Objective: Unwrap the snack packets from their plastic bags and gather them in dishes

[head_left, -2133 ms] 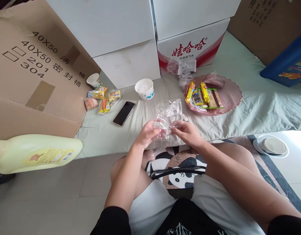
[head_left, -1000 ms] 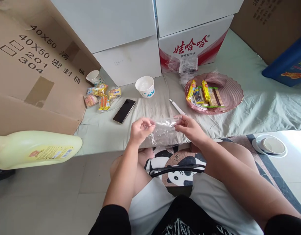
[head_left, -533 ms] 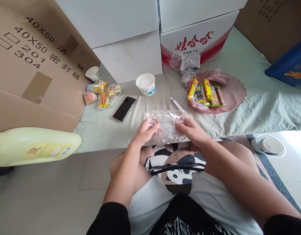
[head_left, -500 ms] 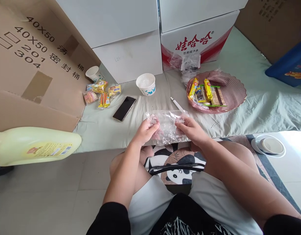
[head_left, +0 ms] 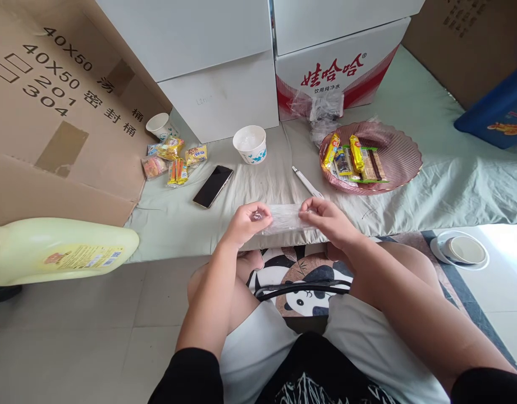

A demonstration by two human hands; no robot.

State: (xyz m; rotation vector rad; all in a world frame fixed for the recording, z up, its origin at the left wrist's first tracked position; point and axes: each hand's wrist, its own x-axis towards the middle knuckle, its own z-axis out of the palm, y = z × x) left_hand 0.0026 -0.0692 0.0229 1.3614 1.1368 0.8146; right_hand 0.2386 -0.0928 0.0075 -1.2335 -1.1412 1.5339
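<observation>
A clear plastic bag [head_left: 284, 217], folded into a narrow band, stretches between my hands above the front edge of the cloth-covered surface. My left hand [head_left: 246, 223] is closed on its left end, thumb and fingers pinching it. At the other end my right hand [head_left: 328, 220] pinches the plastic in the same way. Just beyond the right fingertips lies a white, slim pen-like tool [head_left: 307, 182]. A black phone [head_left: 213, 186] rests farther left. Behind the bag stands a white paper cup [head_left: 250, 145] with a blue pattern and something clear inside.
A pink ribbed bowl [head_left: 403, 154] at the right holds wrapped snacks. More wrapped snacks [head_left: 174, 160] lie at the left by another paper cup [head_left: 158, 127]. Crumpled clear plastic [head_left: 325, 115] sits before the white boxes [head_left: 237, 95]. A large cardboard box [head_left: 51, 140] and yellow bottle [head_left: 64, 251] flank the left.
The clear plastic bag has gone from a wider, spread sheet to a narrow folded band. Both hands have kept hold of its ends and stayed nearly in place.
</observation>
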